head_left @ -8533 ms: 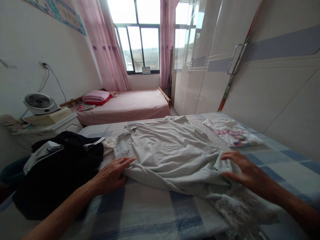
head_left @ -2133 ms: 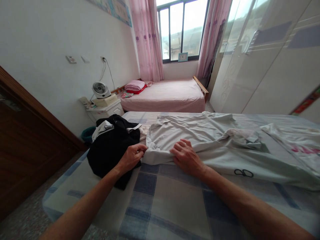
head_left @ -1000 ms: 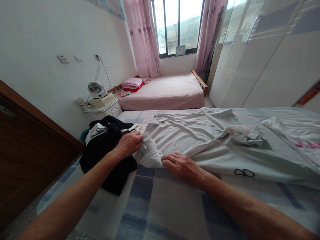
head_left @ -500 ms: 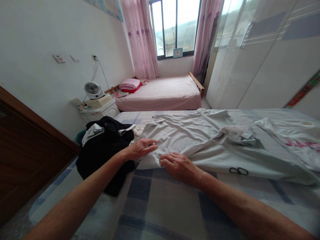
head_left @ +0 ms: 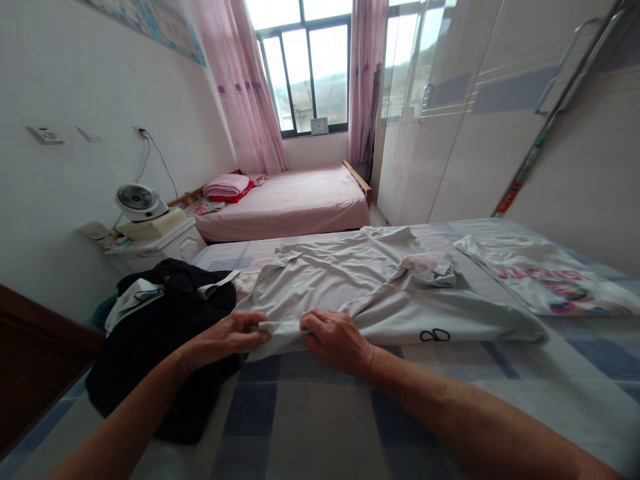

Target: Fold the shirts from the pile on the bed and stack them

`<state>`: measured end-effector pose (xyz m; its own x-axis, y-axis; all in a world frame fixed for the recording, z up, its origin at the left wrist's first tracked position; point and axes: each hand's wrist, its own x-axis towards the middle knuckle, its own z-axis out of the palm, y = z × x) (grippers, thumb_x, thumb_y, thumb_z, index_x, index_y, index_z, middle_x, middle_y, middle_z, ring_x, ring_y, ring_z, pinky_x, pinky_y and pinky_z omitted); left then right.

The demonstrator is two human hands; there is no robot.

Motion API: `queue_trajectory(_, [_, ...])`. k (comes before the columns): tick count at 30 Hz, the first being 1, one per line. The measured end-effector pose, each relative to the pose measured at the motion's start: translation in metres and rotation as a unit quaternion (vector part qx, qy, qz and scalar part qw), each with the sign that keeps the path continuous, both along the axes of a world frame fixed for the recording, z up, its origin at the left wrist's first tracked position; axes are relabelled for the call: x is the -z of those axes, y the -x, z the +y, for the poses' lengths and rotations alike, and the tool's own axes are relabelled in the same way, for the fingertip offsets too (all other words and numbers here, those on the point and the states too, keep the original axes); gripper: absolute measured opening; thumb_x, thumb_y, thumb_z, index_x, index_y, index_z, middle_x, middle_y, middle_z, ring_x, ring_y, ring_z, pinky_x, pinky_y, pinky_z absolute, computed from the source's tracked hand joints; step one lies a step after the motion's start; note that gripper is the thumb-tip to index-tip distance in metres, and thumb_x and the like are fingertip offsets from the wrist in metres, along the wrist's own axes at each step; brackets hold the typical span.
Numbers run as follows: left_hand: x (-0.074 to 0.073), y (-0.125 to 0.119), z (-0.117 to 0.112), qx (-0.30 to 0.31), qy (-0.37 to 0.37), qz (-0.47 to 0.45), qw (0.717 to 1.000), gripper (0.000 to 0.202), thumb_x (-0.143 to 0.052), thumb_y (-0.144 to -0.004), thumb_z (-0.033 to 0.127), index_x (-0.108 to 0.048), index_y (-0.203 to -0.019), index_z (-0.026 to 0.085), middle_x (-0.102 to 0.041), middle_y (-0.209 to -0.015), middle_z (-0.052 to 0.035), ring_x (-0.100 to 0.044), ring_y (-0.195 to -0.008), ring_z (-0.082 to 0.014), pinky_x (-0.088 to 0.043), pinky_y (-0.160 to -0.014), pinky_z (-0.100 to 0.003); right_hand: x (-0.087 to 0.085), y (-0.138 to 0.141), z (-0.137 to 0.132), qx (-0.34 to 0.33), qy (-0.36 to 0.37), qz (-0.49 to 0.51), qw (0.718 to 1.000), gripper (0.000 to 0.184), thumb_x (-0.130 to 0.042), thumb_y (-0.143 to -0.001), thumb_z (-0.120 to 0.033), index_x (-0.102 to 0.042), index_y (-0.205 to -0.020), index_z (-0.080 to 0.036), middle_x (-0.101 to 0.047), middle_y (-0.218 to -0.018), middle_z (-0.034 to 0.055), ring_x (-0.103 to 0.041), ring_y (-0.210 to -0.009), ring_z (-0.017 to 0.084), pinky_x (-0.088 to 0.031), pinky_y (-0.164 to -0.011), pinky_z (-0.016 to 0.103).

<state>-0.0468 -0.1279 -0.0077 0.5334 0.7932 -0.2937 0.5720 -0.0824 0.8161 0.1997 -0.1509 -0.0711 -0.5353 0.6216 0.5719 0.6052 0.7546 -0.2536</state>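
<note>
A pale grey shirt [head_left: 325, 280] lies spread and creased on the checked bed sheet [head_left: 320, 420], with a small black outline print near its close edge. My left hand [head_left: 233, 337] pinches the shirt's near left edge between thumb and fingers. A little to the right, my right hand [head_left: 337, 340] is closed on the same edge, its fingertips curled into the cloth. Between the two hands a narrow strip of fabric is drawn up. A bunched, folded part of the shirt rests on its right half.
Black clothing [head_left: 170, 347] with white pieces is heaped to the left. A white printed shirt [head_left: 545, 273] lies at right. Beyond stand a pink bed [head_left: 295, 200], a fan [head_left: 141, 202] on a small cabinet, and a glossy wardrobe [head_left: 460, 133] along the right.
My left hand has gone from outstretched fingers on the cloth to pinching its edge. The right hand keeps hold, and the edge between them is lifted. The view has turned right.
</note>
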Motion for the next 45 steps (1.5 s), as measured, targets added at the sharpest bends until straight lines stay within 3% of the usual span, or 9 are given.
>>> queue_trajectory(5, [0.011, -0.004, 0.019, -0.236, -0.069, -0.107, 0.963, 0.045, -0.062, -0.069, 0.056, -0.058, -0.088, 0.016, -0.057, -0.071, 0.0012, -0.050, -0.060, -0.0122, -0.038, -0.052, -0.021, -0.004, -0.006, 0.002, 0.057, -0.056, 0.100, 0.992, 0.034, -0.050, -0.088, -0.024, -0.047, -0.122, -0.018, -0.055, -0.127, 0.0114, -0.046, -0.119, 0.021, -0.033, -0.099, 0.037])
queue_trajectory(9, [0.028, -0.010, 0.036, -0.349, -0.144, -0.063, 0.924, 0.049, -0.061, -0.063, 0.060, -0.061, -0.079, 0.014, -0.058, -0.067, 0.0000, -0.051, -0.063, -0.0140, -0.039, -0.056, -0.023, -0.004, -0.011, 0.009, 0.097, -0.011, 0.087, 0.991, 0.030, -0.049, -0.086, -0.019, -0.053, -0.116, -0.019, -0.059, -0.121, 0.0086, -0.048, -0.115, 0.022, -0.034, -0.097, 0.038])
queue_trajectory(17, [0.034, -0.011, 0.040, -0.286, -0.221, -0.077, 0.929, 0.055, -0.060, -0.057, 0.032, -0.061, -0.109, 0.014, -0.065, -0.101, -0.0070, -0.060, -0.080, -0.0178, -0.045, -0.072, -0.029, -0.019, -0.064, 0.044, 0.260, 0.108, -0.050, 0.958, 0.027, -0.047, -0.084, -0.015, -0.062, -0.106, -0.020, -0.063, -0.113, 0.0089, -0.048, -0.114, 0.023, -0.033, -0.091, 0.037])
queue_trajectory(23, [0.036, -0.011, 0.037, -0.236, -0.281, -0.051, 0.929, 0.053, -0.055, -0.065, 0.034, -0.060, -0.114, 0.017, -0.063, -0.118, -0.0078, -0.061, -0.096, -0.0206, -0.045, -0.088, -0.032, -0.011, -0.107, 0.061, 0.338, 0.179, -0.132, 0.915, 0.019, -0.049, -0.083, -0.021, -0.067, -0.085, -0.016, -0.065, -0.100, 0.0123, -0.052, -0.104, 0.026, -0.032, -0.088, 0.039])
queue_trajectory(29, [0.037, -0.014, 0.050, -0.250, -0.237, 0.084, 0.935, 0.051, -0.057, -0.070, 0.048, -0.063, -0.105, 0.012, -0.069, -0.096, -0.0098, -0.064, -0.089, -0.0253, -0.049, -0.080, -0.034, -0.011, -0.116, 0.068, 0.330, 0.210, -0.072, 0.917, 0.019, -0.045, -0.082, -0.022, -0.064, -0.080, -0.020, -0.068, -0.086, 0.0041, -0.059, -0.084, 0.018, -0.035, -0.069, 0.028])
queue_trajectory(31, [0.039, -0.017, 0.053, -0.228, -0.278, 0.120, 0.925, 0.040, -0.054, -0.071, 0.033, -0.063, -0.105, 0.014, -0.068, -0.092, -0.0065, -0.064, -0.086, -0.0228, -0.049, -0.081, -0.033, -0.011, -0.116, 0.069, 0.332, 0.204, -0.050, 0.919, 0.021, -0.042, -0.085, -0.023, -0.063, -0.085, -0.019, -0.068, -0.087, 0.0039, -0.059, -0.083, 0.016, -0.035, -0.069, 0.027])
queue_trajectory(37, [0.062, -0.026, 0.049, -0.188, -0.491, 0.175, 0.832, 0.052, -0.038, -0.071, 0.005, -0.056, -0.119, 0.014, -0.058, -0.113, -0.0125, -0.055, -0.110, -0.0249, -0.044, -0.096, -0.038, 0.007, -0.104, 0.069, 0.373, 0.130, 0.010, 0.919, 0.019, -0.042, -0.087, -0.024, -0.060, -0.089, -0.019, -0.066, -0.093, 0.0069, -0.058, -0.092, 0.021, -0.037, -0.080, 0.032])
queue_trajectory(42, [0.064, -0.027, 0.035, -0.139, -0.536, 0.243, 0.796, 0.044, -0.043, -0.081, 0.012, -0.055, -0.123, 0.010, -0.053, -0.127, -0.0179, -0.049, -0.119, -0.0307, -0.039, -0.101, -0.045, 0.002, -0.111, 0.048, 0.313, 0.044, -0.038, 0.948, 0.029, -0.050, -0.081, -0.016, -0.057, -0.109, -0.019, -0.060, -0.116, 0.0097, -0.050, -0.114, 0.023, -0.034, -0.094, 0.038])
queue_trajectory(45, [0.056, -0.018, 0.016, 0.022, -0.547, 0.189, 0.815, 0.041, -0.048, -0.087, 0.029, -0.054, -0.127, 0.019, -0.054, -0.131, -0.0110, -0.049, -0.122, -0.0251, -0.039, -0.103, -0.039, -0.013, -0.144, 0.015, 0.242, -0.014, -0.081, 0.967, 0.031, -0.050, -0.082, -0.017, -0.055, -0.113, -0.020, -0.059, -0.121, 0.0089, -0.047, -0.119, 0.022, -0.033, -0.100, 0.038])
